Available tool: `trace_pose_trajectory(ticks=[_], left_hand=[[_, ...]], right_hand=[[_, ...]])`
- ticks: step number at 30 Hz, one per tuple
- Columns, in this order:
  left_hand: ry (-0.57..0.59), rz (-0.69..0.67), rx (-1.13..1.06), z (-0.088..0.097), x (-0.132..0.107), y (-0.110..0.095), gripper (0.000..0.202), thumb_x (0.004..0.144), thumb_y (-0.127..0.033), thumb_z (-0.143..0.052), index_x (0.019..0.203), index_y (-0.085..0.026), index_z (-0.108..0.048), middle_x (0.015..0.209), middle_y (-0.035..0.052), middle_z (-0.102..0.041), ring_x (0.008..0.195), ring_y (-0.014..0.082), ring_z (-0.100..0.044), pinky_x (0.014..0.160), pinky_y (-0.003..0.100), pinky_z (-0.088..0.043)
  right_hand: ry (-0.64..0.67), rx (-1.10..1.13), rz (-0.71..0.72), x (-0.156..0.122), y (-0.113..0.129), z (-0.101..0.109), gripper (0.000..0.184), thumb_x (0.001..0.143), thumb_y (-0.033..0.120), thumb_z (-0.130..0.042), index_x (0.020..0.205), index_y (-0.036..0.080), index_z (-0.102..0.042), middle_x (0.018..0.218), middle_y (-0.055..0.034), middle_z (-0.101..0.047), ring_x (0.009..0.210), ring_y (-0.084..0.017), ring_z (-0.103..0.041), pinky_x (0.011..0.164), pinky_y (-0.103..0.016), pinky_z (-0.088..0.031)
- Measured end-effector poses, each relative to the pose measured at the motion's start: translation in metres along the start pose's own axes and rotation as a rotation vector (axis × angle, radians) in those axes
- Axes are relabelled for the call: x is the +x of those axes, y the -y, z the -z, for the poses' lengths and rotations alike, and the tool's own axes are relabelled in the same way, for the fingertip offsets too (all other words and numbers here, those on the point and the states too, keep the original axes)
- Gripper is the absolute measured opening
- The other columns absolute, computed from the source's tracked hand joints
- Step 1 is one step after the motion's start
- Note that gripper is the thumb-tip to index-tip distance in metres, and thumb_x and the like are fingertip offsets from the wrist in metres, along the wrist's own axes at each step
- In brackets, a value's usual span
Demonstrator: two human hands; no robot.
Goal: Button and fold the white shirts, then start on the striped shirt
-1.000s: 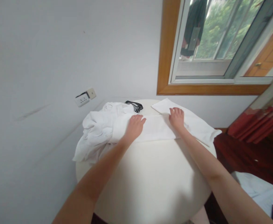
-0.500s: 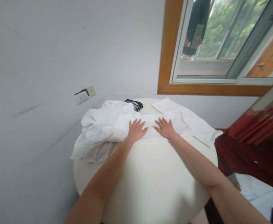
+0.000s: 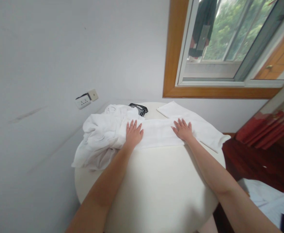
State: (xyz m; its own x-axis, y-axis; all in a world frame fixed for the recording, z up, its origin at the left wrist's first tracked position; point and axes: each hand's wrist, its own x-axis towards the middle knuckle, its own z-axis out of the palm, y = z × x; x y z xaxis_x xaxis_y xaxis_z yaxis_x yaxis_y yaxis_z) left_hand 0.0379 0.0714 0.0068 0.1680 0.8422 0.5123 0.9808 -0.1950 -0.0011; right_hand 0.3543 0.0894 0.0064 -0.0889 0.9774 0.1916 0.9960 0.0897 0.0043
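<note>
A white garment stretches across the far part of a round cream table. Its middle lies as a flat strip, while the left part is a crumpled heap. On the right a sleeve-like piece slants toward the table's edge. My left hand rests palm down, fingers spread, where the heap meets the strip. Flat on the strip's right end is my right hand, its fingers also stretched out. Neither hand grips the cloth.
A black-and-white striped item lies behind the heap at the table's back edge. The wall carries a socket at left and a wood-framed window at right. A red curtain hangs at far right, above white papers or cloth.
My hands have slid apart along the flat strip, the left one leftward and the right one rightward. The garment's outline looks the same, and the view has shifted slightly.
</note>
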Motion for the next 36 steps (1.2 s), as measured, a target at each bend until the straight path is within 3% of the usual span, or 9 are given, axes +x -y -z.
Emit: trace_pose_trajectory(ticks=[7, 11, 14, 20, 26, 29, 33, 36], left_hand=[[0.007, 0.042, -0.027, -0.003, -0.002, -0.001, 0.050, 0.095, -0.039, -0.040, 0.138, -0.018, -0.053, 0.157, 0.0140, -0.033, 0.149, 0.0281, -0.018, 0.121, 0.053, -0.006], [-0.009, 0.083, -0.029, -0.002, -0.002, -0.001, 0.053, 0.093, -0.041, -0.042, 0.139, -0.016, -0.051, 0.159, 0.0151, -0.025, 0.150, 0.0294, -0.015, 0.121, 0.054, -0.007], [0.009, 0.097, -0.038, -0.006, -0.002, 0.001, 0.054, 0.094, -0.043, -0.041, 0.139, -0.016, -0.052, 0.157, 0.0159, -0.030, 0.149, 0.0306, -0.019, 0.120, 0.056, -0.009], [-0.011, 0.087, -0.008, -0.007, -0.003, 0.002, 0.050, 0.093, -0.043, -0.041, 0.135, -0.019, -0.057, 0.148, 0.0146, -0.046, 0.144, 0.0319, -0.031, 0.118, 0.057, -0.017], [-0.048, 0.013, -0.009, 0.011, -0.004, -0.005, 0.039, 0.091, -0.024, -0.044, 0.123, -0.015, -0.063, 0.138, 0.0156, -0.056, 0.135, 0.0305, -0.043, 0.115, 0.049, -0.028], [-0.046, -0.102, -0.049, 0.024, -0.005, -0.012, 0.040, 0.087, -0.013, -0.045, 0.122, -0.016, -0.064, 0.136, 0.0135, -0.057, 0.130, 0.0286, -0.046, 0.112, 0.045, -0.032], [-0.002, -0.105, -0.178, 0.051, -0.026, -0.021, 0.038, 0.086, -0.011, -0.045, 0.119, -0.018, -0.063, 0.125, 0.0134, -0.061, 0.120, 0.0281, -0.053, 0.103, 0.043, -0.041], [0.131, 0.020, -0.430, 0.072, -0.061, -0.026, 0.030, 0.087, -0.017, -0.047, 0.114, -0.018, -0.060, 0.097, 0.0097, -0.067, 0.090, 0.0219, -0.065, 0.085, 0.037, -0.050]], right_hand=[[0.023, 0.027, -0.006, 0.001, 0.000, -0.001, 0.064, 0.099, 0.057, -0.017, 0.151, 0.024, -0.035, 0.161, -0.0103, -0.024, 0.148, -0.031, -0.015, 0.113, -0.064, -0.010], [-0.078, 0.020, -0.114, -0.001, 0.000, -0.004, 0.066, 0.099, 0.056, -0.015, 0.151, 0.020, -0.037, 0.160, -0.0143, -0.025, 0.148, -0.034, -0.014, 0.111, -0.068, -0.006], [-0.106, 0.028, -0.209, -0.001, -0.002, -0.007, 0.069, 0.099, 0.057, -0.014, 0.151, 0.018, -0.036, 0.159, -0.0163, -0.025, 0.146, -0.037, -0.017, 0.111, -0.068, -0.008], [-0.094, 0.078, -0.205, -0.002, -0.003, -0.008, 0.068, 0.098, 0.056, -0.019, 0.151, 0.018, -0.037, 0.159, -0.0158, -0.028, 0.144, -0.037, -0.023, 0.112, -0.061, -0.016], [-0.284, 0.171, -0.273, -0.009, -0.002, 0.000, 0.055, 0.096, 0.042, -0.035, 0.141, 0.013, -0.047, 0.151, -0.0178, -0.041, 0.141, -0.032, -0.029, 0.113, -0.058, -0.018], [-0.354, 0.271, -0.398, -0.012, -0.007, 0.011, 0.050, 0.094, 0.033, -0.039, 0.138, 0.013, -0.048, 0.143, -0.0176, -0.048, 0.133, -0.030, -0.039, 0.108, -0.051, -0.030], [-0.277, 0.311, -0.466, -0.013, -0.029, 0.028, 0.049, 0.091, 0.033, -0.044, 0.137, 0.015, -0.049, 0.137, -0.0177, -0.051, 0.124, -0.032, -0.047, 0.098, -0.046, -0.042], [-0.108, 0.278, -0.468, -0.012, -0.055, 0.034, 0.054, 0.088, 0.039, -0.053, 0.137, 0.016, -0.051, 0.134, -0.0188, -0.054, 0.123, -0.033, -0.050, 0.096, -0.047, -0.044]])
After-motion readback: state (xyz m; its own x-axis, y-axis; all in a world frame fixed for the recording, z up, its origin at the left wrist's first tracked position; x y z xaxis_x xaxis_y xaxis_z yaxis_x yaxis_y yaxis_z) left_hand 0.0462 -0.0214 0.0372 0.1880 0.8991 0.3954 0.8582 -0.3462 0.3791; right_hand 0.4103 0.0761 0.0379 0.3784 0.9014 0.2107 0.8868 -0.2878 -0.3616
